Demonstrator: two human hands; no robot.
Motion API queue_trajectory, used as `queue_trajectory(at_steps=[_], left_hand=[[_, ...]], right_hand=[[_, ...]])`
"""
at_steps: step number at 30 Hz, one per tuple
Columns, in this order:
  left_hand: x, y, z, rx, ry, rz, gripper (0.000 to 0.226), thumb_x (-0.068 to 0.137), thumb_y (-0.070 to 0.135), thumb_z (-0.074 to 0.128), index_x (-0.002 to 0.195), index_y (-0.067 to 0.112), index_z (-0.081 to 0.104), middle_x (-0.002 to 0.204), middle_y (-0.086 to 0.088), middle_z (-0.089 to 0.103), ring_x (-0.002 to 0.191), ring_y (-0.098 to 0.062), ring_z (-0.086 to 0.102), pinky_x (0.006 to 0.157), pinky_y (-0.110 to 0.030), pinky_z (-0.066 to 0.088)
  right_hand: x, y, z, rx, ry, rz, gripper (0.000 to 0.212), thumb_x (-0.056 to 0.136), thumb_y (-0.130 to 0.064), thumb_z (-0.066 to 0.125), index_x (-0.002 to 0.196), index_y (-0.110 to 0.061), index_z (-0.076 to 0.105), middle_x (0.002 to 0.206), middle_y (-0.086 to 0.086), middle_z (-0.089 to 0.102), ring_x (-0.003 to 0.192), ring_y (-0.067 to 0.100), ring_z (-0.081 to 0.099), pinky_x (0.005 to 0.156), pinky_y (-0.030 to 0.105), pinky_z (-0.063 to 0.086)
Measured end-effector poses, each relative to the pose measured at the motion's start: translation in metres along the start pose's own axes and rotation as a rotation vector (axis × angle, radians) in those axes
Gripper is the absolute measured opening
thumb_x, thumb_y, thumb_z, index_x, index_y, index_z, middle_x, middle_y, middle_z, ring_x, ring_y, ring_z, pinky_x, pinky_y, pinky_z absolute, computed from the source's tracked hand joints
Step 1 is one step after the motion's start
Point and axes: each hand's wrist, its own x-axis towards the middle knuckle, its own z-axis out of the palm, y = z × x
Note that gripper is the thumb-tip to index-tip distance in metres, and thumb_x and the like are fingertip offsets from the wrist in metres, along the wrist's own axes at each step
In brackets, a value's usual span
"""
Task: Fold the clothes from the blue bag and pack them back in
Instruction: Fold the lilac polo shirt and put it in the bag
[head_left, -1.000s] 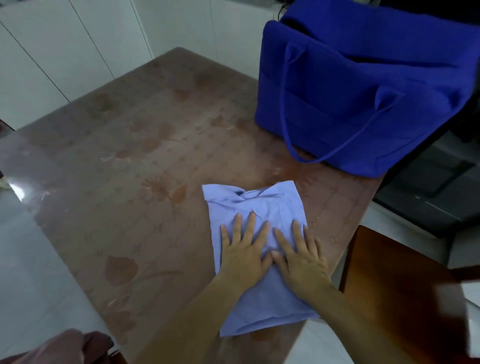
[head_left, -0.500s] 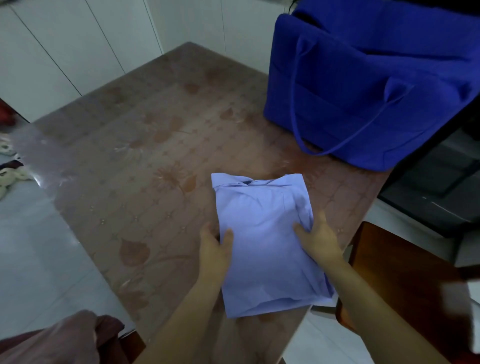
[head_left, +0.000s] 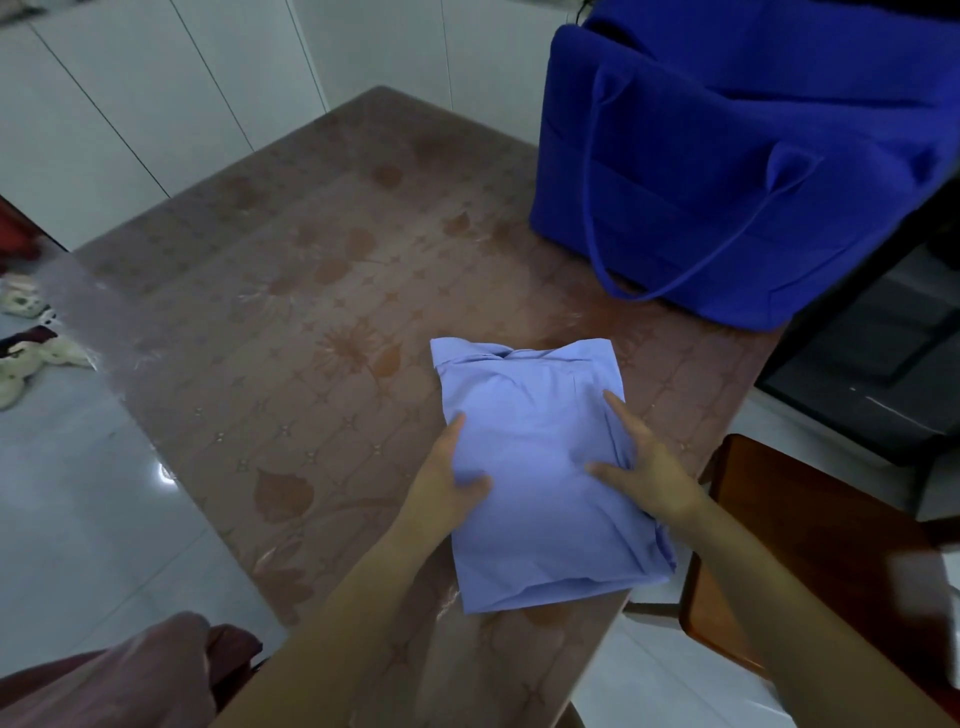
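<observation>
A folded light blue shirt (head_left: 540, 415) lies near the front right edge of the brown patterned table (head_left: 311, 312), collar end away from me. My left hand (head_left: 447, 478) holds its left side, thumb on top of the cloth. On the right side my right hand (head_left: 649, 473) grips the same way, thumb and forefinger lying on the cloth and the other fingers hidden at the edge. The big blue bag (head_left: 727, 156) stands open on the table's far right corner, one long handle hanging down its front.
A brown wooden chair (head_left: 805, 545) stands close to the table's right edge. A dark red cloth (head_left: 130, 675) lies at the lower left. Pale slippers (head_left: 26, 353) sit on the grey floor at the left. White cabinets line the back.
One second ago both palms pressed flat on the middle of the shirt. They have since moved apart to its left and right sides and taken hold there.
</observation>
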Motion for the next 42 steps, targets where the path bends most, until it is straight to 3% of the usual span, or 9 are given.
queue_trajectory(at_steps=[4, 8, 11, 15, 19, 27, 33, 35, 42], left_hand=[[-0.04, -0.007, 0.001, 0.056, -0.125, 0.045, 0.095, 0.07, 0.07, 0.055, 0.145, 0.032, 0.008, 0.145, 0.028, 0.006, 0.133, 0.004, 0.021, 0.099, 0.0, 0.021], [-0.062, 0.0, 0.003, 0.282, -0.186, 0.041, 0.077, 0.09, 0.034, 0.056, 0.146, 0.028, 0.003, 0.152, 0.002, 0.027, 0.121, -0.025, 0.047, 0.089, -0.023, 0.041], [-0.062, 0.002, -0.009, 0.683, -0.002, 0.267, 0.066, 0.091, 0.047, 0.048, 0.147, 0.016, 0.031, 0.143, -0.014, 0.038, 0.122, -0.033, 0.044, 0.093, -0.042, 0.047], [-0.055, -0.016, -0.017, 0.992, -0.287, 0.656, 0.08, 0.086, 0.071, 0.033, 0.144, 0.016, 0.034, 0.149, -0.009, 0.037, 0.135, -0.026, 0.037, 0.103, -0.048, 0.04], [-0.052, -0.024, -0.001, 1.104, -0.433, 0.634, 0.099, 0.077, 0.083, 0.027, 0.15, 0.016, 0.017, 0.148, -0.01, 0.039, 0.134, -0.027, 0.04, 0.101, -0.047, 0.044], [-0.057, -0.025, 0.011, 1.099, -0.465, 0.516, 0.11, 0.068, 0.091, 0.026, 0.152, 0.022, 0.013, 0.158, -0.011, 0.013, 0.142, -0.04, 0.013, 0.105, -0.064, 0.015], [-0.067, -0.014, 0.012, 0.986, -0.351, 0.517, 0.054, 0.09, 0.049, 0.038, 0.136, 0.023, 0.05, 0.144, -0.003, 0.046, 0.131, -0.029, 0.045, 0.098, -0.049, 0.045], [-0.073, -0.01, 0.006, 0.862, -0.287, 0.533, 0.04, 0.082, 0.032, 0.042, 0.113, 0.025, 0.068, 0.121, 0.003, 0.065, 0.111, -0.017, 0.062, 0.082, -0.034, 0.056], [-0.046, 0.057, -0.048, 0.453, -0.292, 0.177, 0.048, 0.071, 0.06, 0.04, 0.076, 0.018, 0.063, 0.069, 0.008, 0.061, 0.068, -0.005, 0.053, 0.06, -0.016, 0.036]], right_hand=[[-0.036, 0.011, -0.002, -0.133, -0.025, 0.058, 0.098, 0.073, -0.061, 0.062, 0.147, -0.04, 0.002, 0.149, -0.011, 0.03, 0.134, 0.021, 0.039, 0.105, 0.03, 0.034], [-0.066, 0.02, 0.008, -0.183, 0.004, 0.099, 0.101, 0.067, -0.078, 0.044, 0.148, -0.035, 0.001, 0.136, 0.005, 0.053, 0.11, 0.026, 0.06, 0.092, 0.034, 0.05], [-0.078, 0.027, 0.004, -0.279, 0.01, 0.074, 0.096, 0.07, -0.078, 0.05, 0.146, -0.039, 0.005, 0.146, 0.002, 0.038, 0.121, 0.023, 0.05, 0.095, 0.04, 0.049], [-0.09, 0.047, -0.008, -0.846, 0.058, -0.466, 0.098, 0.067, -0.083, 0.048, 0.148, -0.037, 0.018, 0.151, 0.004, 0.028, 0.135, 0.029, 0.031, 0.104, 0.052, 0.036], [-0.08, 0.062, -0.011, -1.042, -0.139, -0.688, 0.085, 0.073, -0.078, 0.05, 0.145, -0.036, 0.032, 0.154, -0.004, 0.028, 0.142, 0.022, 0.022, 0.115, 0.041, 0.017], [-0.061, 0.063, -0.008, -0.681, -0.086, -0.699, 0.077, 0.063, -0.018, 0.084, 0.131, -0.03, 0.05, 0.133, -0.002, 0.057, 0.126, 0.019, 0.049, 0.095, 0.044, 0.047], [-0.071, 0.04, -0.013, -0.201, -0.064, -0.383, 0.029, 0.086, -0.068, 0.04, 0.114, -0.07, 0.045, 0.116, -0.045, 0.05, 0.121, -0.019, 0.038, 0.098, 0.02, 0.037], [-0.08, 0.037, -0.014, -0.175, -0.053, -0.349, 0.025, 0.081, -0.077, 0.034, 0.104, -0.077, 0.044, 0.113, -0.038, 0.053, 0.116, -0.021, 0.04, 0.093, 0.016, 0.039], [-0.084, -0.01, -0.043, 0.142, -0.087, -0.139, 0.054, 0.055, -0.084, 0.058, 0.084, -0.041, 0.073, 0.094, -0.027, 0.069, 0.09, -0.006, 0.063, 0.075, 0.008, 0.049]])
